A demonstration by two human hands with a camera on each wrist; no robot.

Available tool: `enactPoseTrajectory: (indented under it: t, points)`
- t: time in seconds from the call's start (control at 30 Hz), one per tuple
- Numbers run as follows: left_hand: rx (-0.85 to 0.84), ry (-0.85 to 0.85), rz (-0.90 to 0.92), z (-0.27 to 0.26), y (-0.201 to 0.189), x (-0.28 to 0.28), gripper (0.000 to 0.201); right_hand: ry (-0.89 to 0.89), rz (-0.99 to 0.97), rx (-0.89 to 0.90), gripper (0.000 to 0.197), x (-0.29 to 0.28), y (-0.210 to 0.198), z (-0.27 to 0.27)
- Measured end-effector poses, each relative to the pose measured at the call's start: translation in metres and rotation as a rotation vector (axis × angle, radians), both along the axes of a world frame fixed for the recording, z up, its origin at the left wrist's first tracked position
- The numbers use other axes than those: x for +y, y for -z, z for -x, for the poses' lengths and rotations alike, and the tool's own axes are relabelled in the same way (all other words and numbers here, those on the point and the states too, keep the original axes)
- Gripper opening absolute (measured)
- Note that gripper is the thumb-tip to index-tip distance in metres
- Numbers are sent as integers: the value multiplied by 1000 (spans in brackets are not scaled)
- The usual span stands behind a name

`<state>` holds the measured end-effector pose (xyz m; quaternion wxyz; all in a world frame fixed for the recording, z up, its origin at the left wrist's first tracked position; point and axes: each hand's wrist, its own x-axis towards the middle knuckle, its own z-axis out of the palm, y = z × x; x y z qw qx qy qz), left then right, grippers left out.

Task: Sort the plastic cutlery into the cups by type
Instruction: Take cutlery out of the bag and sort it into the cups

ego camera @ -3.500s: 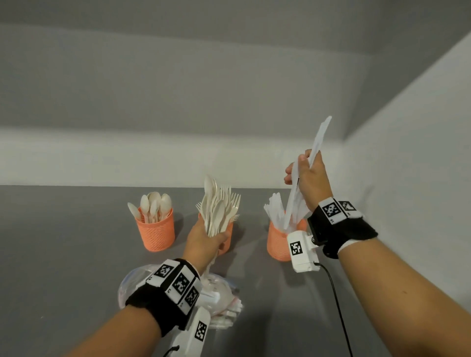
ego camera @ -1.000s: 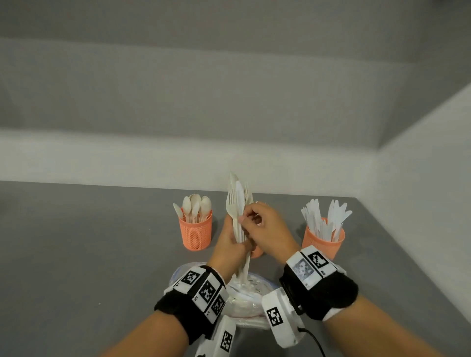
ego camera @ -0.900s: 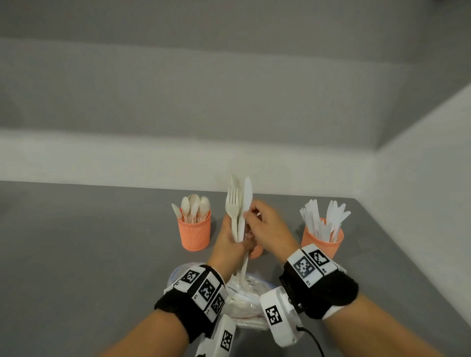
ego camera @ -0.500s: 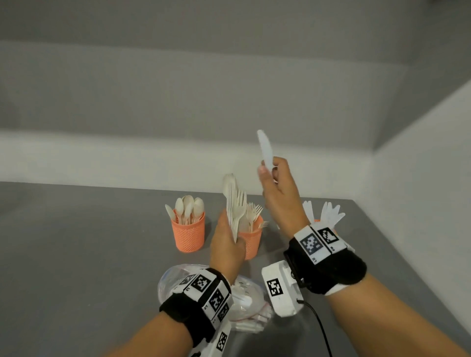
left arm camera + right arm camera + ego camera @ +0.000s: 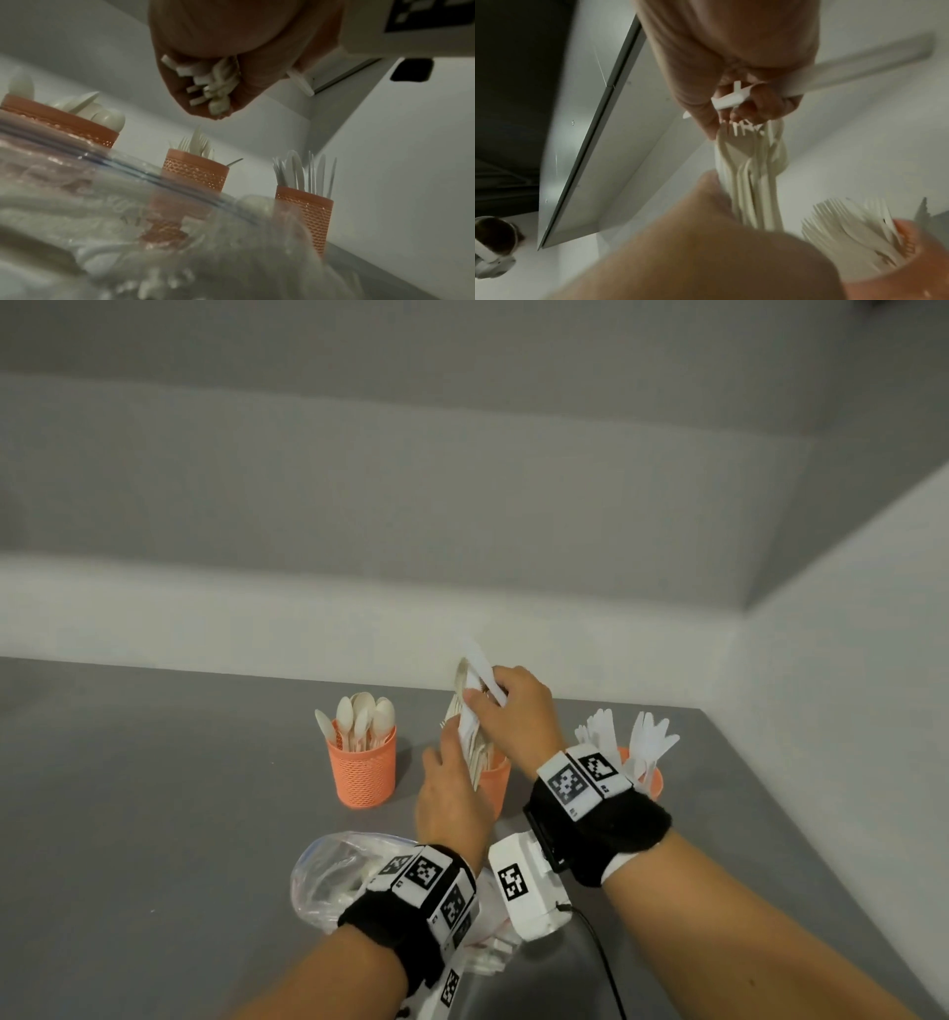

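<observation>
My left hand grips an upright bundle of white plastic cutlery above the middle orange cup, which holds forks. My right hand holds a white knife slanting up and left, and its fingertips pinch the top of the bundle. The left orange cup holds spoons. The right orange cup, with knives, is half hidden behind my right wrist. In the left wrist view the handle ends of the bundle stick out of my fist. The right wrist view shows the knife across my fingers above the bundle.
A clear zip bag with more white cutlery lies on the grey table just under my left wrist. White walls close the table at the back and on the right. A cable runs from my right wrist camera.
Half a second ago my right hand was raised with the knife pulled clear; it has come back down to the top of the bundle, still holding the knife. My left hand keeps gripping the bundle.
</observation>
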<state>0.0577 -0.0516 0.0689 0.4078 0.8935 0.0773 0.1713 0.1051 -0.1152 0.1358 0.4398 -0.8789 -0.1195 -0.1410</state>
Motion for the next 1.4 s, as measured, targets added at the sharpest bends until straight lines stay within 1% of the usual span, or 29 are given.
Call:
enactPoseTrajectory:
  t: [0.1, 0.23, 0.37, 0.43, 0.5, 0.57, 0.6, 0.63, 0.7, 0.73, 0.77, 0.83, 0.9, 0.93, 1.0, 1.07, 1.1, 1.13, 1.17, 1.2, 1.3, 1.33, 1.4]
  points:
    - [-54, -14, 48, 0, -1, -1, 66, -6, -131, -22, 25, -4, -8, -1]
    - [-99, -8, 118, -2, 6, -7, 69, -20, -363, -59, 19, -15, -27, -5]
    - [-88, -30, 146, -6, 16, -13, 63, 32, -548, -96, 21, -39, -44, -14]
    - [-93, -20, 152, -8, 17, -16, 60, 68, -640, -79, 21, -57, -48, -20]
    - [-112, -9, 177, -8, 17, -18, 59, 79, -752, -18, 23, -76, -48, -22]
    - [-114, -6, 207, -9, 17, -20, 59, 113, -801, 13, 23, -97, -46, -24]
    - [-108, -5, 222, -10, 16, -20, 59, 154, -773, -6, 23, -107, -43, -25]
    - [-111, -5, 240, -11, 17, -21, 60, 204, -697, -49, 24, -117, -40, -28]
    - [-123, 4, 281, -15, 19, -22, 58, 315, -431, -159, 22, -135, -31, -33]
    - [-126, 15, 298, -18, 21, -23, 55, 358, -299, -204, 20, -143, -25, -35]
    - [-122, 26, 310, -21, 24, -24, 49, 388, -198, -229, 22, -148, -16, -37]
    - [-47, 38, 343, -28, 28, -26, 34, 404, -94, -226, 31, -153, 3, -40]
    - [35, 69, 422, -33, 29, -28, 24, 406, -17, -150, 33, -154, 26, -42]
    - [47, 99, 477, -32, 29, -29, 21, 394, 27, -70, 32, -154, 38, -44]
    - [56, 157, 555, -29, 25, -28, 17, 347, 145, 145, 30, -154, 57, -48]
    - [69, 221, 627, -26, 20, -26, 19, 274, 301, 298, 28, -154, 57, -47]
    - [84, 249, 672, -25, 17, -24, 20, 230, 327, 337, 28, -153, 52, -48]
    - [107, 273, 724, -24, 16, -23, 20, 188, 299, 358, 29, -151, 44, -48]
    - [135, 303, 783, -23, 13, -22, 18, 156, 216, 356, 32, -151, 35, -48]
    - [167, 342, 841, -23, 9, -20, 15, 138, 103, 319, 33, -151, 27, -51]
    - [251, 471, 1009, -19, 2, -17, 10, 122, -226, 175, 24, -153, 21, -58]
    - [275, 501, 1062, -19, 1, -16, 10, 110, -285, 168, 24, -154, 25, -60]
    - [302, 527, 1149, -19, 1, -14, 9, 79, -319, 225, 20, -155, 38, -60]
